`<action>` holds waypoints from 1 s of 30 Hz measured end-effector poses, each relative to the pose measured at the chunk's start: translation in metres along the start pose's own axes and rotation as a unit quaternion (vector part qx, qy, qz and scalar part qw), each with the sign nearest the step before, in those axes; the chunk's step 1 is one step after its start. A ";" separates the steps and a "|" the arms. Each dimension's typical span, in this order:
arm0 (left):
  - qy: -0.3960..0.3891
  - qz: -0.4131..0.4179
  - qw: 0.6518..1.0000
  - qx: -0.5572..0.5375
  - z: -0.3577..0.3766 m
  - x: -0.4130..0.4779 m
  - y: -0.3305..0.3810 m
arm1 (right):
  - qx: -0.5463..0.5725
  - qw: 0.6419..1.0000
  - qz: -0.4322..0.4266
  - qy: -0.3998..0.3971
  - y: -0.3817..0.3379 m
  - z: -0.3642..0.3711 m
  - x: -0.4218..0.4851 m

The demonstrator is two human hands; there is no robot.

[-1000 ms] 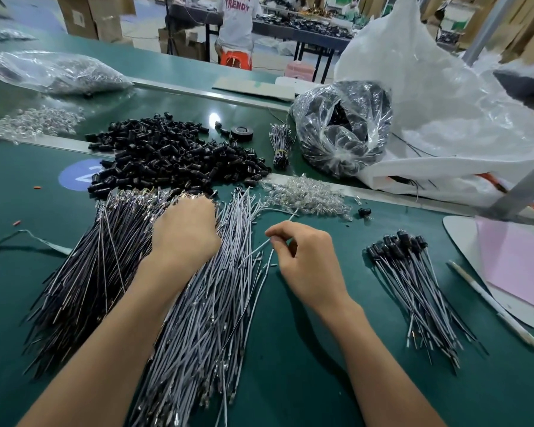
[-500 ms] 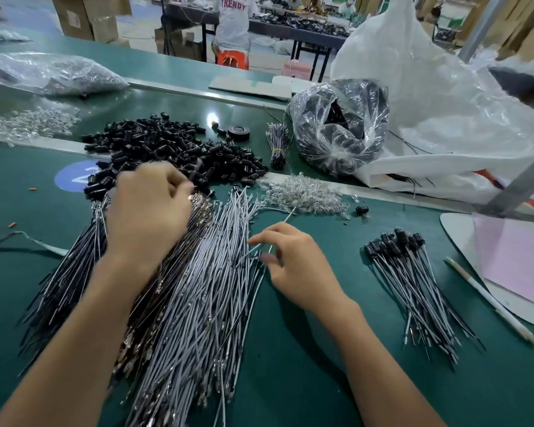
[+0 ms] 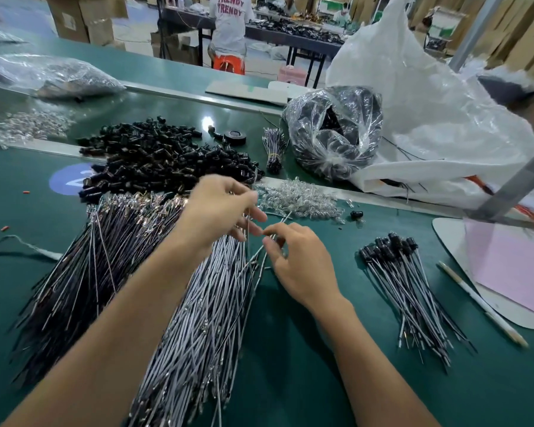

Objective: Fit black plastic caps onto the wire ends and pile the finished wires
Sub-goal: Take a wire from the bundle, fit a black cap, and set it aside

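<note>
A heap of black plastic caps (image 3: 167,158) lies at the back of the green table (image 3: 305,365). In front of it spread a pile of dark wires (image 3: 84,272) and a pile of grey wires (image 3: 204,318). My left hand (image 3: 219,211) hovers over the grey wires' far ends and pinches a thin wire that hangs between its fingers. My right hand (image 3: 299,263) sits just right of it and pinches a grey wire whose tip points up and right. The fingertips of both hands nearly touch. Finished capped wires (image 3: 404,282) lie in a pile to the right.
Clear small parts (image 3: 302,198) and one loose cap (image 3: 356,214) lie behind my hands. A clear bag of black parts (image 3: 333,134), a big white bag (image 3: 429,103), a tape roll (image 3: 235,137) and a tied wire bundle (image 3: 273,149) stand further back. A pen (image 3: 481,303) and pink paper (image 3: 512,272) are at right.
My left hand left the dark wires, rose near the caps, then swung right to meet my right hand. The right hand has stayed near the same spot, holding its grey wire.
</note>
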State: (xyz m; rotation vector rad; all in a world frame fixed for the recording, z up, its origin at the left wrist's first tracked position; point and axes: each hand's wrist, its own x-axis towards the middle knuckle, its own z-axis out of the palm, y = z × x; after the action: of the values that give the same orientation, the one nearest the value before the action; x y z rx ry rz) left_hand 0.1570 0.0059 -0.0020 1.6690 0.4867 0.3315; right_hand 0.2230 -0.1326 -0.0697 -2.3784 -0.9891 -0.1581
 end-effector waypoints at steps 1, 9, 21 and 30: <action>-0.004 -0.010 1.000 -0.010 0.007 0.003 -0.006 | -0.013 1.000 -0.006 -0.026 0.002 0.000 0.000; -0.011 -0.036 0.999 -0.032 0.015 0.013 -0.027 | -0.076 0.991 -0.101 -0.048 0.006 0.005 0.003; -0.017 -0.054 0.984 -0.168 0.006 0.020 -0.039 | 0.200 0.967 -0.139 0.077 0.001 -0.016 -0.002; 0.010 -0.033 0.970 -0.243 0.008 0.017 -0.037 | 0.319 0.932 -0.091 0.146 -0.006 -0.017 0.000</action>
State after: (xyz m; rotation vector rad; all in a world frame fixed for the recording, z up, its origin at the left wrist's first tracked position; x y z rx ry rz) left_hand 0.1712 0.0115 -0.0404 1.1726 0.4344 0.3844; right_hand 0.2208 -0.1383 -0.0529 -1.6191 -0.9380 -0.2138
